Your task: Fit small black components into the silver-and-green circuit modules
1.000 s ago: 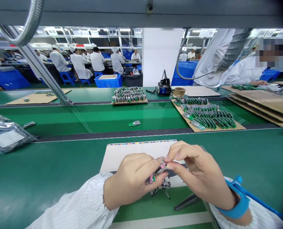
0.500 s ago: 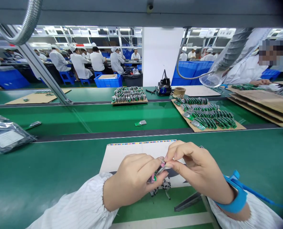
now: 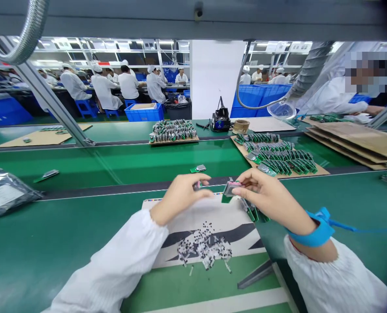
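Note:
My left hand (image 3: 179,194) is raised over the far edge of a white printed sheet (image 3: 200,226), fingers pinched on something small that I cannot make out. My right hand (image 3: 265,195) pinches a small green circuit board with a pink part (image 3: 230,190), held out toward the conveyor; more green boards (image 3: 251,211) hang under its palm. A blue wrist strap (image 3: 314,228) circles the right wrist. A heap of small dark components (image 3: 203,250) lies on the sheet below both hands.
One small board (image 3: 198,168) rides the green conveyor (image 3: 131,163), another (image 3: 46,175) farther left. Cardboard trays of boards (image 3: 278,158) (image 3: 173,130) stand beyond. A plastic bag (image 3: 1,191) lies at the left. A person in white works at the right; several more sit behind.
Both hands rose from the near part of the sheet and moved apart toward the conveyor, uncovering the heap of components. The right hand now holds the board forward. The boards on the conveyor drifted right.

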Tool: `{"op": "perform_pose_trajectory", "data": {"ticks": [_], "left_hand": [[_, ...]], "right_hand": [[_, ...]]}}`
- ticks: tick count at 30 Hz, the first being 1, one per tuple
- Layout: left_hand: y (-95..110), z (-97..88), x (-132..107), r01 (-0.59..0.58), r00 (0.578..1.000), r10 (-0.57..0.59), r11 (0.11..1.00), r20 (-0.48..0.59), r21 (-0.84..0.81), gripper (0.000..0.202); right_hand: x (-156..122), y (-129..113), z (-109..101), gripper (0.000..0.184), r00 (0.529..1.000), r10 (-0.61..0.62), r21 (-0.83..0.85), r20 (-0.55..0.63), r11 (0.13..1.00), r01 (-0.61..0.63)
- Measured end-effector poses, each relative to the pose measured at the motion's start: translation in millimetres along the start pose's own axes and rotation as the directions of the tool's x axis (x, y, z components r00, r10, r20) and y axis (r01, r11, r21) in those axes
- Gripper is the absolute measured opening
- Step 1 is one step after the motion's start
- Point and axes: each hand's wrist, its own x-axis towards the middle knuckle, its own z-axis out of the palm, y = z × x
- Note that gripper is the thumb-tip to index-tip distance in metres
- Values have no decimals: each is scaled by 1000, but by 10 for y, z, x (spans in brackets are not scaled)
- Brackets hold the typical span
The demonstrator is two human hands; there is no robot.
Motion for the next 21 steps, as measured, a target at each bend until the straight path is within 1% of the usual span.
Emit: {"op": "perform_pose_trajectory", "data": {"ticks": [1,3,4,6,7,9,12,14,15,17,19,21], "left_hand": [[-144,37,142,63,998,-62,997,-10,44,31],[-451,140,411,142,990,-139,984,-30,110,25],[-596,204,525,174,985,-172,975,-30,141,24],[-836,344,697,212,977,-215,959,-3,187,24],[-922,414,752,219,974,-227,954,17,202,25],[-1028,542,812,219,970,-237,951,59,219,27],[-1065,679,845,209,967,-234,955,103,210,27],[-1054,740,875,217,964,-241,958,116,187,26],[-1046,765,896,226,962,-247,959,118,170,26],[-1026,805,939,247,958,-261,961,118,122,25],[-1003,823,970,262,958,-266,964,108,53,24],[-978,806,975,271,960,-268,962,85,-31,22]], "right_hand": [[29,36,-16,17,997,76,-140,34,988,-70],[85,113,7,13,971,211,-397,109,905,-152],[110,156,48,11,958,255,-481,131,861,-163],[155,251,174,8,941,306,-574,142,800,-174],[172,301,246,7,933,332,-617,141,766,-179],[195,391,375,7,916,375,-684,141,706,-184],[197,452,480,12,905,402,-737,140,652,-175],[185,419,503,14,914,379,-743,147,652,-151],[177,383,515,15,920,352,-731,172,671,-120],[158,300,559,15,918,275,-666,284,746,-18],[136,240,642,13,885,183,-558,428,824,99],[114,235,751,9,845,109,-464,524,868,176]]}}
